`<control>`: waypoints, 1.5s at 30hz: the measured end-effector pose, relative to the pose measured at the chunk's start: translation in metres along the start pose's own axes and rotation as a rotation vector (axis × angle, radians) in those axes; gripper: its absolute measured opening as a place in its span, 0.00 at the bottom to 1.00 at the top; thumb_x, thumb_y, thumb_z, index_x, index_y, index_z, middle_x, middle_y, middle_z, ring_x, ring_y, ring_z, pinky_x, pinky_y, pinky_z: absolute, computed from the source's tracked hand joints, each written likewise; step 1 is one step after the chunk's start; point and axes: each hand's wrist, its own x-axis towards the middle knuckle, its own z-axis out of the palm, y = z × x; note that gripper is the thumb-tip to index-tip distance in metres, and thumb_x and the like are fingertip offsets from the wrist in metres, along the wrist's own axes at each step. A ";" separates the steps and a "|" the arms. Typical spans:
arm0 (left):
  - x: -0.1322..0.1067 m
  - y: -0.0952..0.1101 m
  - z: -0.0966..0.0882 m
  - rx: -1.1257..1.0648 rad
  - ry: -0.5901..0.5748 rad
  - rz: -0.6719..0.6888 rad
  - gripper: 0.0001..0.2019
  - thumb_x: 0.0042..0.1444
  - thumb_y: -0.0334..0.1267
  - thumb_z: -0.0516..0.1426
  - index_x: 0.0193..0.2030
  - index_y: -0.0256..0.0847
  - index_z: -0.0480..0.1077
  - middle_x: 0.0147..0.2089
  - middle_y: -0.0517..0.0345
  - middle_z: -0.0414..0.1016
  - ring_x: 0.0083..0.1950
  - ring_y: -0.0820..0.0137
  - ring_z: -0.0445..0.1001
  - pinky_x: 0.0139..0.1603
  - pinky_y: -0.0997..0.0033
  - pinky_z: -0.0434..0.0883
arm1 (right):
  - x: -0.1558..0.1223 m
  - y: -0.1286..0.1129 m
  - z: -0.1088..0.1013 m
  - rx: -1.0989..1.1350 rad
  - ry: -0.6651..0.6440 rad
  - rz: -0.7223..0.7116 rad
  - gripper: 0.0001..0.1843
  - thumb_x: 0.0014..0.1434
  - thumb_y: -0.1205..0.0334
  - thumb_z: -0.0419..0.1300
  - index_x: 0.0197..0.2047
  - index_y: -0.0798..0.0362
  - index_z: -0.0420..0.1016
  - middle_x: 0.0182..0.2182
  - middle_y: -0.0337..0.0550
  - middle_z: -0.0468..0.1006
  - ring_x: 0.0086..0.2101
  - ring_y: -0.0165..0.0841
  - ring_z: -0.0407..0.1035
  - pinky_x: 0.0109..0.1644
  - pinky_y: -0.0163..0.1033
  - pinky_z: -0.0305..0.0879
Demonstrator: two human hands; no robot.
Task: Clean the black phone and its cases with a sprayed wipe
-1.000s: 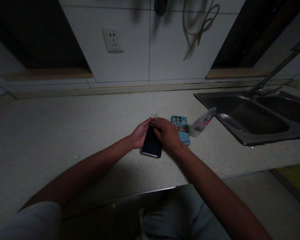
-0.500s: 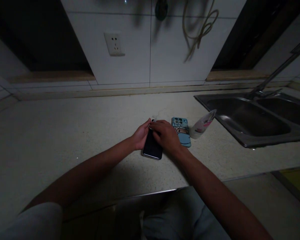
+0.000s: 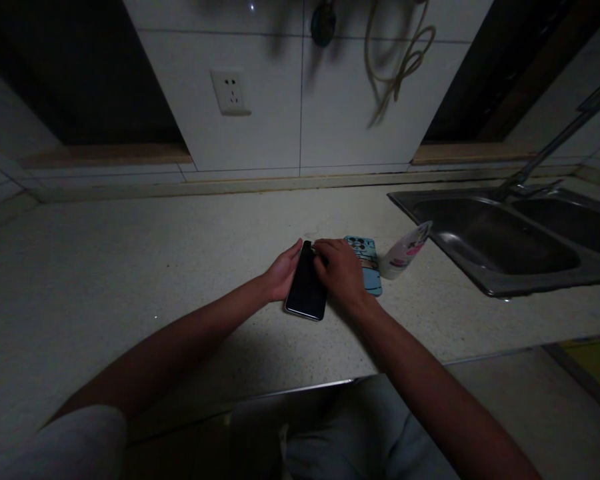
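Observation:
A black smartphone [image 3: 306,287] lies screen up, slightly tilted, at the middle of the counter. My left hand [image 3: 283,275] grips its left edge, thumb along the upper side, the other fingers mostly hidden. My right hand [image 3: 341,268] is over the phone's upper right edge with its fingers bent and pressed together. A small pale bit shows at those fingertips, too small to name. Partly behind my right hand is a blue phone case [image 3: 373,279] with a cartoon print and camera cutouts. Beside it stands a white squeeze tube [image 3: 404,253] with pink marks, leaning right.
The speckled pale counter [image 3: 130,247] runs along a tiled wall. A double steel sink [image 3: 485,287] with a tap [image 3: 523,177] is at the right. A wall socket [image 3: 230,92] and a looped cord [image 3: 403,70] are above the counter.
My right hand has slid right across the phone's top, from its upper left corner toward its right edge, uncovering more screen. My left hand and the phone have hardly moved.

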 end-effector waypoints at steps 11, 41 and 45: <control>0.004 -0.002 -0.014 -0.002 -0.171 -0.032 0.32 0.70 0.57 0.42 0.63 0.34 0.68 0.45 0.40 0.82 0.43 0.53 0.82 0.54 0.47 0.71 | 0.002 0.009 0.001 0.064 -0.008 0.300 0.18 0.64 0.62 0.54 0.52 0.53 0.80 0.44 0.53 0.83 0.45 0.46 0.76 0.49 0.48 0.68; -0.010 0.000 -0.005 0.008 -0.161 -0.007 0.31 0.67 0.59 0.44 0.57 0.32 0.71 0.41 0.36 0.81 0.42 0.51 0.82 0.44 0.49 0.75 | 0.009 0.022 0.003 0.386 0.120 0.293 0.16 0.63 0.57 0.51 0.40 0.52 0.79 0.35 0.44 0.82 0.37 0.37 0.74 0.43 0.41 0.65; -0.008 0.001 -0.010 0.003 -0.225 -0.015 0.32 0.67 0.59 0.44 0.58 0.32 0.70 0.42 0.37 0.81 0.42 0.51 0.82 0.44 0.49 0.75 | 0.009 0.022 0.001 0.377 0.079 0.296 0.17 0.65 0.54 0.50 0.35 0.52 0.77 0.31 0.43 0.80 0.33 0.36 0.71 0.38 0.39 0.62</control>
